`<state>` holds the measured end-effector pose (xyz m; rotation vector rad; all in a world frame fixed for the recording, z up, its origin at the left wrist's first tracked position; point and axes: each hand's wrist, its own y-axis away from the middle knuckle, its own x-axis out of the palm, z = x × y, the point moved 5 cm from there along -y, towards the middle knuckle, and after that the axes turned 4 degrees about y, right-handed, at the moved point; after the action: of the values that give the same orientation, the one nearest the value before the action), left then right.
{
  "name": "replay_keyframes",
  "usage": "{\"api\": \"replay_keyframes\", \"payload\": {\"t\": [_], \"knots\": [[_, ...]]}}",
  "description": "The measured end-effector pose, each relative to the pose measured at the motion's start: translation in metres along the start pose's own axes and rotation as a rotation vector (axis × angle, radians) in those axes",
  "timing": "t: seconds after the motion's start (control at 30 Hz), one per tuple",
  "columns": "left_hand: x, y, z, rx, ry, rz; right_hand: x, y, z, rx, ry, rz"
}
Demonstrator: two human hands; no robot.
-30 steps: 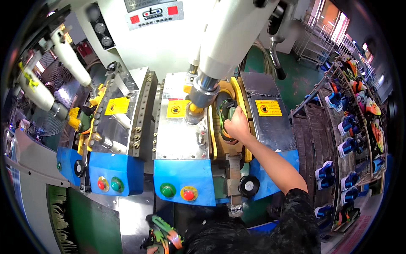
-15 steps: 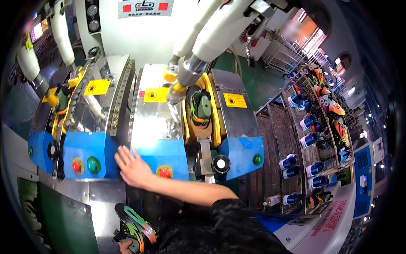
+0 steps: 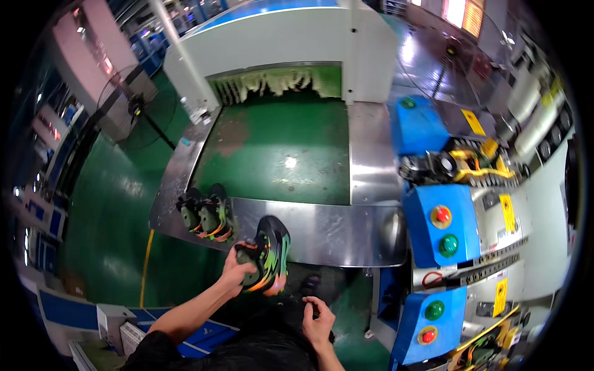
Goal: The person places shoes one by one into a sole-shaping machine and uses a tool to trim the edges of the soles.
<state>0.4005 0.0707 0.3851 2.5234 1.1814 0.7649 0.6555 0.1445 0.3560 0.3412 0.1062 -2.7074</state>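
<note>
My left hand (image 3: 237, 272) is closed on a dark sneaker (image 3: 270, 253) patterned in green and orange. It grips the shoe at the opening and holds it tilted at the front edge of a steel ledge (image 3: 328, 232). Two similar sneakers (image 3: 207, 215) stand close together on the ledge's left end. My right hand (image 3: 318, 323) hangs low in front of my body, its fingers loosely bent, and nothing shows in it.
Beyond the ledge, a green conveyor belt (image 3: 284, 148) runs into a white tunnel housing (image 3: 272, 43) with a fringed curtain. Blue machine panels (image 3: 439, 226) with red and green buttons stand along the right. A standing fan (image 3: 137, 105) is at the left.
My view has swung left from the machines to the conveyor. My right hand has left the blue panel's side; my left hand now holds the sneaker farther forward, by the ledge.
</note>
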Motion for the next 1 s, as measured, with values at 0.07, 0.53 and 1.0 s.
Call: {"api": "replay_keyframes", "payload": {"t": [0.07, 0.53, 1.0], "knots": [[-0.033, -0.031, 0.020, 0.328, -0.365, 0.014, -0.009, -0.021, 0.028, 0.041, 0.069, 0.174], [-0.178, -0.109, -0.050, 0.122, -0.566, -0.468, 0.228, -0.117, 0.024, 0.333, 0.369, 0.244], [-0.116, -0.200, -0.186, -0.301, -0.231, 0.364, 0.191, -0.151, 0.175, 0.253, -0.412, -0.132]]}}
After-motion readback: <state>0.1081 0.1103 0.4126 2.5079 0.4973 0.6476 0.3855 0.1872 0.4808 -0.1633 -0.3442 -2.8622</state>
